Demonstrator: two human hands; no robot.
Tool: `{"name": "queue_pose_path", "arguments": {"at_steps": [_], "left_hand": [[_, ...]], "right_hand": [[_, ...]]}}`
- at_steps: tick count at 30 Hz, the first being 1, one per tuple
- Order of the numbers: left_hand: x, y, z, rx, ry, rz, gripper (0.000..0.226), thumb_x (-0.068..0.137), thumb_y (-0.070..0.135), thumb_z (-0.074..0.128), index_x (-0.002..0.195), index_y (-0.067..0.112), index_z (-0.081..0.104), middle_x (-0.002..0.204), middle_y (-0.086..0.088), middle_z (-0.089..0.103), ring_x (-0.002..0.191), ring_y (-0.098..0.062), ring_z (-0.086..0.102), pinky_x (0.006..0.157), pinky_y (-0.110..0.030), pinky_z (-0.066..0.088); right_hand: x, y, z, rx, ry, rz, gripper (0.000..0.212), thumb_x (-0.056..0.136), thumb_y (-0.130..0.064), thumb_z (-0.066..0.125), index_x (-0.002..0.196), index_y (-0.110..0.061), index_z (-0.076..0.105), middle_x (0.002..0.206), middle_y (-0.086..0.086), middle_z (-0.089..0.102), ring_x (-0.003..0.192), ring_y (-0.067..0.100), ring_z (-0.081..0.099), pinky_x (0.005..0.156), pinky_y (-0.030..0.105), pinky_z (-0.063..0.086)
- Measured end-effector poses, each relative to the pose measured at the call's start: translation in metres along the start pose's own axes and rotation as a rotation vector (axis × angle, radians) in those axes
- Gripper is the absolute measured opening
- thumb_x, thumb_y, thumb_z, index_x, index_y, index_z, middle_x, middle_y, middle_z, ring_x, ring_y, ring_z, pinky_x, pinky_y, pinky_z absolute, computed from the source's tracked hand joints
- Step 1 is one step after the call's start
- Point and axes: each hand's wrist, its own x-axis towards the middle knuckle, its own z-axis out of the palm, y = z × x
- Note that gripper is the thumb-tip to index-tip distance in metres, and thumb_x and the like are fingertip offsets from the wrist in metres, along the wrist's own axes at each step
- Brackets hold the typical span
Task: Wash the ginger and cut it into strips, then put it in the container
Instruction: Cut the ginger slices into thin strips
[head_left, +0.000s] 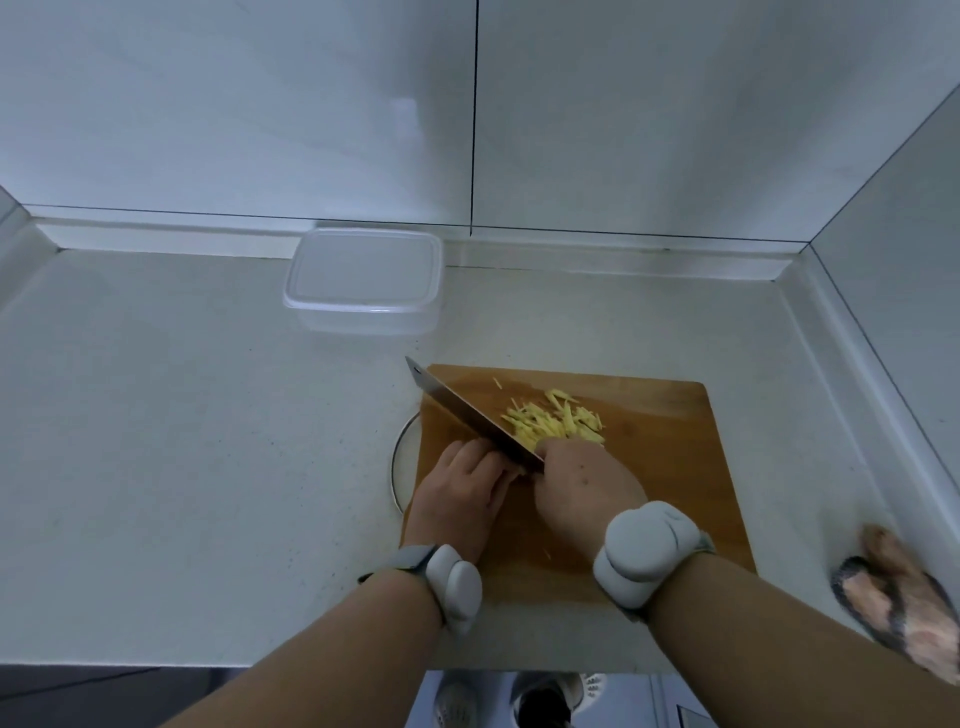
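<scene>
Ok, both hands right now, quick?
Left hand: fingers curled, pressing something hidden at the blade.
Right hand: grips the knife.

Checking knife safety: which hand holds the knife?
The right hand grips the knife; the left hand rests on the cutting board beside the blade.

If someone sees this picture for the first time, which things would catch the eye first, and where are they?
First the pale yellow ginger strips piled on the wooden cutting board at centre right. A cleaver slants across the board's left part, the right hand holding its near end and the left hand beside the blade. Behind, by the wall, stands a clear plastic container with its lid on.
</scene>
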Motion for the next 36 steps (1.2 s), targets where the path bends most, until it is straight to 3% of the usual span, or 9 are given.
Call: {"name": "queue_pose_path", "arguments": {"at_steps": [18, 21, 29, 36], "left_hand": [[0.001, 0.002, -0.001, 0.029, -0.004, -0.01, 0.019, 0.089, 0.027, 0.053, 0.088, 0.015, 0.067, 0.092, -0.002, 0.064, 0.08, -0.018, 0.055, 0.061, -0.024, 0.048], [0.0, 0.002, -0.001, 0.005, -0.013, 0.0, 0.018, 0.089, 0.026, 0.054, 0.088, 0.014, 0.068, 0.092, -0.003, 0.064, 0.082, -0.017, 0.052, 0.063, -0.023, 0.045], [-0.006, 0.005, -0.015, -0.133, -0.06, -0.134, 0.023, 0.093, 0.031, 0.049, 0.102, 0.017, 0.065, 0.103, 0.001, 0.063, 0.091, -0.014, 0.059, 0.079, -0.016, 0.044], [-0.009, -0.001, -0.011, -0.12, -0.064, -0.05, 0.024, 0.093, 0.026, 0.05, 0.098, 0.014, 0.07, 0.102, -0.002, 0.066, 0.092, -0.018, 0.06, 0.081, -0.022, 0.048]], "right_hand": [[-0.006, 0.005, -0.009, -0.005, -0.011, 0.026, 0.017, 0.098, -0.014, 0.049, 0.102, -0.016, 0.065, 0.088, 0.007, 0.067, 0.078, 0.024, 0.066, 0.07, 0.035, 0.056], [0.001, 0.003, -0.001, 0.035, -0.026, 0.031, 0.018, 0.098, -0.012, 0.05, 0.106, -0.011, 0.066, 0.092, 0.011, 0.068, 0.078, 0.026, 0.067, 0.062, 0.031, 0.051], [0.006, 0.004, -0.002, 0.054, -0.03, 0.014, 0.02, 0.099, -0.015, 0.048, 0.11, -0.012, 0.064, 0.096, 0.009, 0.067, 0.084, 0.026, 0.067, 0.067, 0.031, 0.052], [0.006, 0.007, 0.001, 0.073, -0.028, -0.001, 0.021, 0.099, -0.015, 0.049, 0.111, -0.009, 0.066, 0.095, 0.011, 0.069, 0.084, 0.027, 0.069, 0.065, 0.031, 0.051]]}}
